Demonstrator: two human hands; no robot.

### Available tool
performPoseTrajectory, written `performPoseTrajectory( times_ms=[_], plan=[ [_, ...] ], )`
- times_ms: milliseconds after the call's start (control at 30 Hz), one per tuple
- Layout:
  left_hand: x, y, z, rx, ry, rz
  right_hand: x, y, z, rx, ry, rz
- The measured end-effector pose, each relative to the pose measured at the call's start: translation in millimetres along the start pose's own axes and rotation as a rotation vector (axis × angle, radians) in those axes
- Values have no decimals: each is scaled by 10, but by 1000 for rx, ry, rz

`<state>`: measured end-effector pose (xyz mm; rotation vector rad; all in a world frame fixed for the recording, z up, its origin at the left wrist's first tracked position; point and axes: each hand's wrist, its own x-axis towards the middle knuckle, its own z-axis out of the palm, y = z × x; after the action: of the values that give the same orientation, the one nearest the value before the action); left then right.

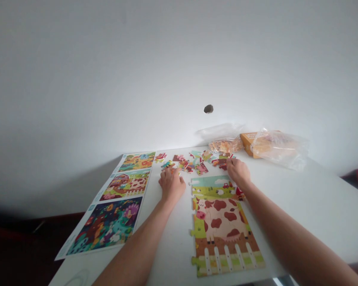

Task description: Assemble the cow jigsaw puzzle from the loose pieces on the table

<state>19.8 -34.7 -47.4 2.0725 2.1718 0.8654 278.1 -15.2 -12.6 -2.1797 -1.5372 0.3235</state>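
Note:
My left hand (171, 183) rests on the white table with its fingers bent closed on a puzzle piece, which they mostly cover. A blue and yellow puzzle piece (167, 164) lies just beyond its fingertips. At the right end of the loose pieces, my right hand (239, 172) pinches a brown and red puzzle piece (224, 156). Between my forearms lies a joined section of a jigsaw puzzle (219, 226), showing a spotted cow behind a white fence. A red piece (240, 193) at its right edge is partly hidden by my right wrist.
Several loose puzzle pieces (202, 169) are scattered beyond the joined section. A sheet with three printed pictures (123, 184) lies at the left. Against the wall stand a clear bag of pieces (225, 144), an orange box (248, 143) and an empty-looking plastic bag (289, 149).

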Motion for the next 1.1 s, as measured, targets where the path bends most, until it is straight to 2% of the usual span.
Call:
performPoseTrajectory(
  times_ms=[100,200,333,433,567,667,800,900,1000,1100],
  plan=[
    [24,-18,39,-153,33,127,-4,-16,31,-16,-65,-25],
    [43,-24,57,-374,11,256,-28,-44,61,-46,-118,-106],
    [51,-22,42,-494,-32,322,-48,-57,87,-75,-156,-205],
    [52,-24,17,-364,-2,273,-51,-55,100,-85,-146,-211],
    [39,-30,1,-95,-23,73,-60,-56,101,-70,-131,-223],
    [31,-44,2,-13,-11,-6,-74,-63,101,-53,-109,-211],
    [45,-64,1,9,14,-27,-82,-66,107,-37,-89,-200],
    [61,-52,-10,-37,-1,21,-84,-66,110,-42,-46,-217],
    [60,-17,-27,-90,-61,106,-104,-73,123,1,-37,-360],
    [41,19,-43,-96,-145,175,-139,-81,172,111,-90,-647]
  ],
)
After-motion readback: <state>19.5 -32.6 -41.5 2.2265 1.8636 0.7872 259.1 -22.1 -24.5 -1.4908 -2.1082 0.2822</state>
